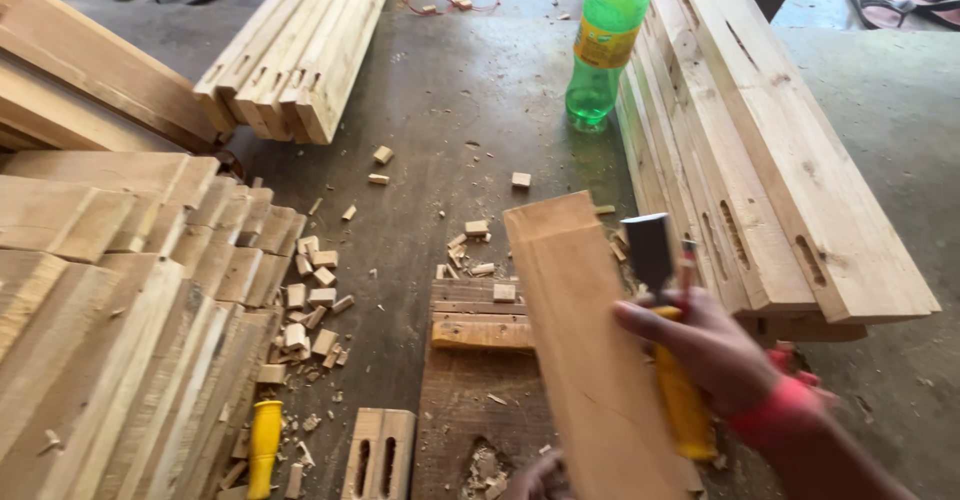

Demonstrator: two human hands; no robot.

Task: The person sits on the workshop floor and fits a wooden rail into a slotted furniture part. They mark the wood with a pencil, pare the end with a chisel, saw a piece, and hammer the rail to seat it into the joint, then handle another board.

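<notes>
My right hand [715, 350] grips a chisel [652, 245] with a yellow handle, its wide steel blade pointing up and away beside the end of a light wooden plank [580, 330]. The plank slants from the bottom middle up toward its notched far end. Only the fingertips of my left hand [535, 480] show at the bottom edge, under the near end of the plank, apparently holding it. Below the plank lies a darker, chipped work board [470, 400] on the floor.
A stack of cut boards [110, 300] fills the left. More mortised boards [300, 50] lie at the top, long ones [760, 160] at the right. A green plastic bottle [603, 40] stands on the floor. Wood chips [315, 300], a yellow-handled tool [264, 445] and a slotted block [378, 455] lie about.
</notes>
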